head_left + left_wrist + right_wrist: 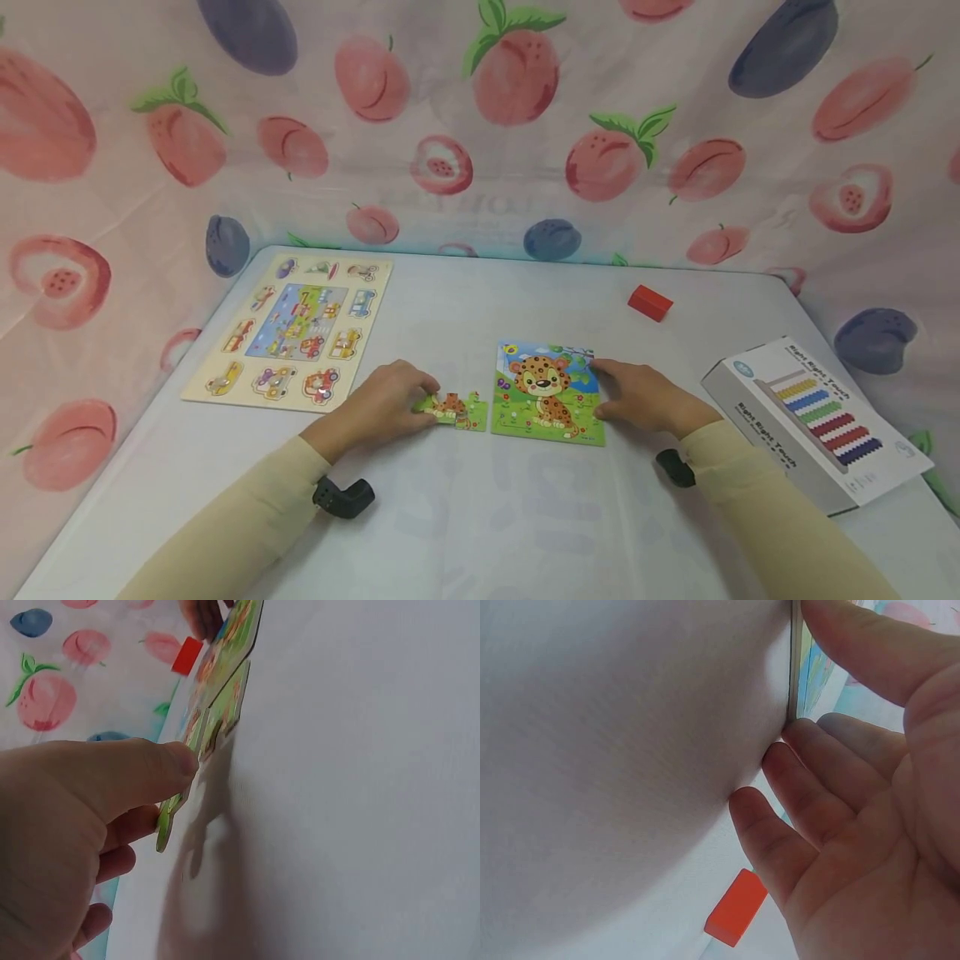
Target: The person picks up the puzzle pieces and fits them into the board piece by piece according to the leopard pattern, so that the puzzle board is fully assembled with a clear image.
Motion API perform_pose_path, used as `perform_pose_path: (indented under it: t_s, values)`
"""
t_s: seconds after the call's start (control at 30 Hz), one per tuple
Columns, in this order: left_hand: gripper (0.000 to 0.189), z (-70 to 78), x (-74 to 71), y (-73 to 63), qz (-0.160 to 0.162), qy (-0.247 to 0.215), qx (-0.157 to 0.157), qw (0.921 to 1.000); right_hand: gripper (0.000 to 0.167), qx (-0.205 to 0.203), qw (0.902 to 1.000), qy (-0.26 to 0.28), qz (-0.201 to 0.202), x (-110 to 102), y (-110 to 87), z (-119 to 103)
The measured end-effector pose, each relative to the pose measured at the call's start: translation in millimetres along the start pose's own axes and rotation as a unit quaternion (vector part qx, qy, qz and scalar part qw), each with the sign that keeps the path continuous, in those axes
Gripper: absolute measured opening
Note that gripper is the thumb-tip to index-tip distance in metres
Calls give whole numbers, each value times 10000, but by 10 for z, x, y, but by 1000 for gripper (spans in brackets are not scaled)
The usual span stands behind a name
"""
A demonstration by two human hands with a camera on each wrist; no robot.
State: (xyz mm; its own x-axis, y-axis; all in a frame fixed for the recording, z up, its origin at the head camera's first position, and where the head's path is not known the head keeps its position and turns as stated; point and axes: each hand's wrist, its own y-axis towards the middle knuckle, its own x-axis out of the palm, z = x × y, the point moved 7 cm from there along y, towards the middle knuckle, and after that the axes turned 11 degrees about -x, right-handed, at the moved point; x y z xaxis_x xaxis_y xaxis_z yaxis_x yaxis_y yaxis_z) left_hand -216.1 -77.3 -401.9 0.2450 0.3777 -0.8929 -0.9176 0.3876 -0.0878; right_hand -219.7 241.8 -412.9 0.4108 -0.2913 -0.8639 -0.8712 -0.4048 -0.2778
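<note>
Between thumb and fingers my left hand (378, 402) pinches a green jigsaw piece (196, 733), its thumb on the printed face. A second jigsaw piece (472, 413) with a knob on top adjoins it on the right, beside the puzzle board. The square puzzle board (510, 417) shows a spotted leopard cub on grass. At the board's right edge is my right hand (645, 398), thumb and index fingertip apart along that edge. Seen in the right wrist view, its fingers (776, 840) are extended and slightly bent, with fingertips right at the board's side.
A wooden vehicle peg puzzle (217, 390) lies at the back left. Behind the leopard board sits a red block (650, 303). On the right stands a white box (795, 450) printed with coloured strips, close to my right forearm. A fruit-patterned cloth (510, 158) hangs behind the table.
</note>
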Motion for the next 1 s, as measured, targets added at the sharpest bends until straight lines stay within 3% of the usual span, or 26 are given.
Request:
perform_pose_path:
  t_s: [0.37, 1.0]
  values:
    - [34, 305, 49, 63, 179, 132, 402, 9989, 81, 13, 10000, 4, 0, 6, 0, 19]
    - [35, 707, 286, 273, -50, 74, 740, 9972, 79, -80, 9999, 75, 40, -13, 4, 53]
